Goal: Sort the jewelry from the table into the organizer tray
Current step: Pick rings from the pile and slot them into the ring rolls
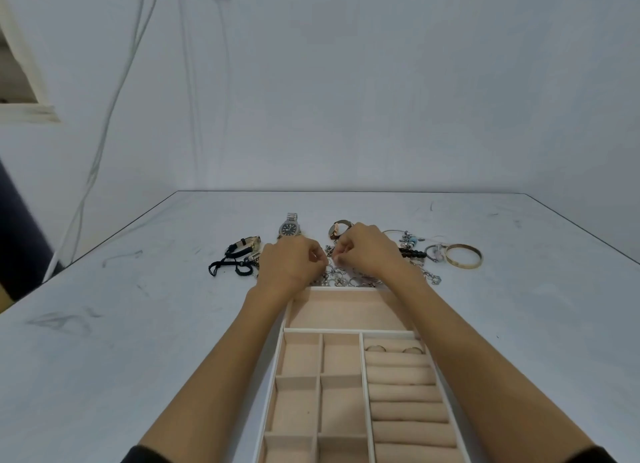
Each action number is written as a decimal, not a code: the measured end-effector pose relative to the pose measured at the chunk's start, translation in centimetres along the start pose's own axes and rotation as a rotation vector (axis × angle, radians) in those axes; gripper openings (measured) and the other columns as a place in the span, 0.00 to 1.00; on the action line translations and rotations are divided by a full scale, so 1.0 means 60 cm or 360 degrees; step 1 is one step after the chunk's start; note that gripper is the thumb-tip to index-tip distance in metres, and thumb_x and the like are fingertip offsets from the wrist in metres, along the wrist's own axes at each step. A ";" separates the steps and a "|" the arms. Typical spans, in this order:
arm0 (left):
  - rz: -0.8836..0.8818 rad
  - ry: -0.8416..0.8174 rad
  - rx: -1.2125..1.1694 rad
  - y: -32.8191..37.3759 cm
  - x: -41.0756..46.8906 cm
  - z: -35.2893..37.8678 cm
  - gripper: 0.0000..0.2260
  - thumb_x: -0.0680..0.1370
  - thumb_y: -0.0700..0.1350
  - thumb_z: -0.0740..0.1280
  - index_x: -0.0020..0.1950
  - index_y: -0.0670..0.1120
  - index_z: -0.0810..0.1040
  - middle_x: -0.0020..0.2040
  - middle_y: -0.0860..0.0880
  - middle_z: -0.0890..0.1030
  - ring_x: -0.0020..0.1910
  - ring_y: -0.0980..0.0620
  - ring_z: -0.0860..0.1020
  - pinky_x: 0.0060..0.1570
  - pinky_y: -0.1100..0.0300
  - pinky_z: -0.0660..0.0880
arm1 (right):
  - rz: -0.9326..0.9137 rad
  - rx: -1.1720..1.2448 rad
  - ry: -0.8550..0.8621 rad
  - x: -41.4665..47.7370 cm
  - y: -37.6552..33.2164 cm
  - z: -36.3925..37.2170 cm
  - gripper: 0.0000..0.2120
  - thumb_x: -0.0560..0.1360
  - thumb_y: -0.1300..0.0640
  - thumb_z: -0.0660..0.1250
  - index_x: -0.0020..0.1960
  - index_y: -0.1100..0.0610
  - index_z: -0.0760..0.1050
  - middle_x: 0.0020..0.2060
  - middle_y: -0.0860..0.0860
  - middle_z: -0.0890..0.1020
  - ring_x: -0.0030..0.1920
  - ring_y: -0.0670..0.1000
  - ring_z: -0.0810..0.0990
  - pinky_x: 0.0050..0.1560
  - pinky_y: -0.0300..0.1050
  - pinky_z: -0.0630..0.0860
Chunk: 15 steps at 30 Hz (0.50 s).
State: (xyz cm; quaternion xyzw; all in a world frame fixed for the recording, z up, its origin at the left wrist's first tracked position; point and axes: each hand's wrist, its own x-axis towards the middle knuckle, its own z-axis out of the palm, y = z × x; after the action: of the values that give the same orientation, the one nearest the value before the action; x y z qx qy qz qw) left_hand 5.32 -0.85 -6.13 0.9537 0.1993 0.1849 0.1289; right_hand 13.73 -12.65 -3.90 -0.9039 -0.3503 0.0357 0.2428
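A beige organizer tray [349, 330] with white dividers lies in front of me; two rings [375, 348] sit in its top ring roll at the right. Beyond its far edge lies a pile of small silver jewelry [341, 279]. My left hand [294, 265] and my right hand [367, 251] hover over that pile, fingers curled, fingertips pinched close together around a small silver piece [329, 253]. What exactly each hand grips is too small to tell.
On the white table [138, 324] lie a black cord bracelet [230, 263], a silver watch [289, 227], a brown-strap watch [337, 228], a black bead bracelet [414, 254], a charm bracelet [410, 239] and a gold bangle [463, 256]. A wall stands behind.
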 end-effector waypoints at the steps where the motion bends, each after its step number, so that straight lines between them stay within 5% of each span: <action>1: -0.0002 -0.0011 -0.0009 -0.001 0.001 0.001 0.07 0.75 0.50 0.64 0.47 0.53 0.83 0.46 0.54 0.83 0.50 0.52 0.78 0.53 0.54 0.70 | -0.0004 0.0003 0.0011 0.000 0.000 0.003 0.06 0.71 0.60 0.69 0.42 0.50 0.82 0.44 0.50 0.84 0.47 0.51 0.80 0.41 0.42 0.71; 8: 0.0038 -0.0121 -0.0035 0.000 0.003 0.003 0.11 0.77 0.48 0.61 0.42 0.49 0.82 0.38 0.52 0.84 0.43 0.53 0.81 0.49 0.54 0.75 | -0.0064 0.0019 -0.0024 -0.001 0.002 0.007 0.06 0.74 0.59 0.67 0.44 0.51 0.83 0.44 0.50 0.83 0.47 0.52 0.81 0.46 0.46 0.77; 15: 0.0120 -0.0132 0.0070 -0.002 0.001 -0.005 0.05 0.77 0.50 0.65 0.48 0.55 0.80 0.48 0.53 0.81 0.51 0.51 0.77 0.50 0.55 0.64 | -0.0071 0.0038 -0.0033 -0.006 0.003 0.005 0.07 0.73 0.61 0.67 0.42 0.51 0.82 0.40 0.49 0.83 0.42 0.53 0.84 0.43 0.44 0.78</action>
State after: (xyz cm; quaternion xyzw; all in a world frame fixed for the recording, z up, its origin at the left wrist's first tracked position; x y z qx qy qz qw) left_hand 5.23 -0.68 -5.88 0.9700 0.1617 0.1453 0.1089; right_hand 13.51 -12.88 -4.33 -0.8925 -0.3724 0.0437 0.2506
